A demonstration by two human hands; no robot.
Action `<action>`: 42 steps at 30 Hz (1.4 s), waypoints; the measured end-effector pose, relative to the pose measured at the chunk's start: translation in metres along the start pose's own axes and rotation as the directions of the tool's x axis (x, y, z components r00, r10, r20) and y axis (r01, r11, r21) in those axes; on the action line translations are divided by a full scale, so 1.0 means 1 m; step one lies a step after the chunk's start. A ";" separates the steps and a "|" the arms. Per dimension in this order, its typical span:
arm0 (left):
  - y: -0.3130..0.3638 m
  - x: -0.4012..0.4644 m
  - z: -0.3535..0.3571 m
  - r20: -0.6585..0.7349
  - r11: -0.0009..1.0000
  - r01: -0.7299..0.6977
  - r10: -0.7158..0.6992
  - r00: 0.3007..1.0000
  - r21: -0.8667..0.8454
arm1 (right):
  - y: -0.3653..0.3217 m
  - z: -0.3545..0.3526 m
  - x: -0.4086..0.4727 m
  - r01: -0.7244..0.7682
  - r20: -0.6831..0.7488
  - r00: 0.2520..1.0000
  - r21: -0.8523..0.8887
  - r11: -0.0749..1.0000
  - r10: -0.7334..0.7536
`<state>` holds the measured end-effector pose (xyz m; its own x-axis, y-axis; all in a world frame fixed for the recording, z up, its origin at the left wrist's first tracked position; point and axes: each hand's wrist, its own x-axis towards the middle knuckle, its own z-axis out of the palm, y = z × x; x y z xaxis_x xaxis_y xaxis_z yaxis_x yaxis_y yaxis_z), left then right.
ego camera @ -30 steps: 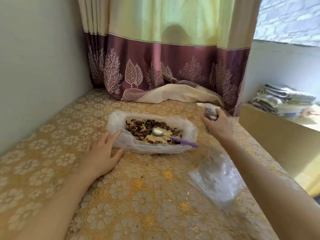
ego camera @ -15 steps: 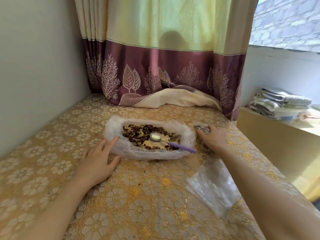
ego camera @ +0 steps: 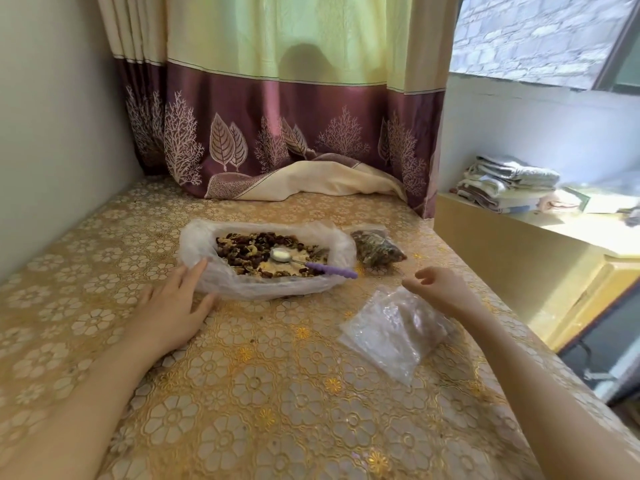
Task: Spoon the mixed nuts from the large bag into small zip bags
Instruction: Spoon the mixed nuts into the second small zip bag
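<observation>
Gold floral tablecloth [ego camera: 263, 393] held the large bag [ego camera: 266, 259] of nuts. Filled zip bag [ego camera: 377, 250] was just dropped beside it, so right hand [ego camera: 438, 289] came back empty, loosely curled, over the spare bags [ego camera: 394, 332]; left hand [ego camera: 169, 306] stayed flat.

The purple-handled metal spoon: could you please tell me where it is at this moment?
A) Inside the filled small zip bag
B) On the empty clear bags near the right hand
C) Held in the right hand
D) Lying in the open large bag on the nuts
D: the purple-handled metal spoon lies in the open large clear plastic bag, bowl on the mixed nuts, handle over the rim, and neither hand touches it.
</observation>
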<state>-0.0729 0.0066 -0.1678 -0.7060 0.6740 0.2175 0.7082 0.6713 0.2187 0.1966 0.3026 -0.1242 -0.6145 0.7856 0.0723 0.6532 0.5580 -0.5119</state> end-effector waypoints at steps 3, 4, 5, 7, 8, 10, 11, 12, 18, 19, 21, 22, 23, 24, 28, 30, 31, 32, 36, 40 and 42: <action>0.003 -0.001 0.000 0.014 1.000 0.010 -0.010 1.000 0.001 | 0.003 0.003 -0.009 0.012 0.082 0.997 -0.074 0.997 -0.006; 0.004 -0.001 0.000 0.015 1.000 0.013 -0.013 1.000 0.002 | 0.003 0.004 -0.010 0.015 0.080 0.997 -0.076 0.997 -0.009; 0.004 -0.002 0.000 0.017 1.000 0.015 -0.015 1.000 0.001 | 0.004 0.006 -0.011 0.014 0.064 0.998 -0.063 0.998 -0.010; 0.005 -0.003 -0.001 0.016 1.000 0.018 -0.018 1.000 -0.002 | 0.004 0.009 -0.012 0.003 -0.006 1.000 -0.008 1.000 -0.003; 0.005 -0.004 -0.001 0.013 1.000 0.018 -0.018 1.000 -0.003 | 0.005 0.010 -0.012 0.007 -0.052 0.999 0.023 1.000 -0.005; 0.006 -0.004 -0.002 0.009 1.000 0.017 -0.017 1.000 0.000 | 0.004 0.010 -0.013 0.041 -0.150 0.988 0.081 0.996 -0.029; 0.005 -0.004 -0.002 0.010 1.000 0.020 -0.020 1.000 0.001 | 0.002 0.009 -0.013 0.068 -0.201 0.979 0.112 0.991 -0.045; 0.005 -0.004 -0.002 0.013 1.000 0.024 -0.024 1.000 0.002 | -0.002 0.006 -0.014 0.097 -0.251 0.966 0.150 0.984 -0.057; 0.009 -0.004 -0.004 -0.023 0.984 0.061 -0.066 0.998 -0.169 | -0.042 -0.025 -0.022 0.280 -0.327 0.937 0.498 0.821 -0.121; 0.013 -0.004 -0.007 -0.058 0.973 0.055 -0.069 0.996 -0.224 | -0.051 -0.029 -0.022 0.283 -0.303 0.945 0.568 0.773 -0.123; 0.023 -0.005 -0.016 -0.172 0.948 0.010 -0.068 0.983 -0.319 | -0.070 -0.036 -0.022 0.261 -0.254 0.961 0.690 0.675 -0.112; 0.030 -0.004 -0.022 -0.242 0.929 -0.031 -0.063 0.968 -0.368 | -0.079 -0.037 -0.021 0.241 -0.222 0.969 0.747 0.620 -0.108; 0.038 -0.004 -0.029 -0.312 0.906 -0.088 -0.050 0.949 -0.414 | -0.089 -0.038 -0.019 0.218 -0.190 0.976 0.797 0.563 -0.110; 0.046 -0.003 -0.037 -0.373 0.880 -0.148 -0.035 0.927 -0.452 | -0.099 -0.037 -0.017 0.201 -0.164 0.980 0.832 0.517 -0.118; 0.077 -0.001 -0.073 -0.422 0.778 -0.267 0.003 0.907 -0.568 | -0.147 -0.023 -0.010 0.206 -0.145 0.973 0.896 0.394 -0.181; 0.087 0.003 -0.089 -0.401 0.715 -0.305 0.037 0.915 -0.629 | -0.170 -0.013 -0.008 0.231 -0.167 0.963 0.916 0.328 -0.209; 0.091 0.005 -0.097 -0.389 0.666 -0.325 0.056 0.920 -0.672 | -0.180 -0.008 -0.007 0.244 -0.184 0.959 0.923 0.298 -0.216; 0.095 0.007 -0.104 -0.380 0.626 -0.336 0.068 0.922 -0.704 | -0.189 -0.003 -0.006 0.255 -0.199 0.955 0.929 0.267 -0.220; 0.102 0.022 -0.117 -0.369 0.670 -0.359 0.134 0.920 -0.650 | -0.216 0.015 -0.001 0.276 -0.232 0.939 0.949 0.154 -0.252; 0.105 0.044 -0.120 -0.341 0.702 -0.322 0.119 0.933 -0.636 | -0.224 0.023 0.011 0.178 -0.153 0.942 0.982 0.057 -0.300; 0.104 0.051 -0.120 -0.346 0.696 -0.319 0.108 0.932 -0.643 | -0.221 0.026 0.016 0.102 -0.100 0.928 0.995 -0.012 -0.359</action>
<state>-0.0354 0.0740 -0.0195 -0.5819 0.5941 0.5554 0.7178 0.0540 0.6942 0.0307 0.1849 -0.0315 -0.7606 0.5556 0.3359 -0.5108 -0.1927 -0.8378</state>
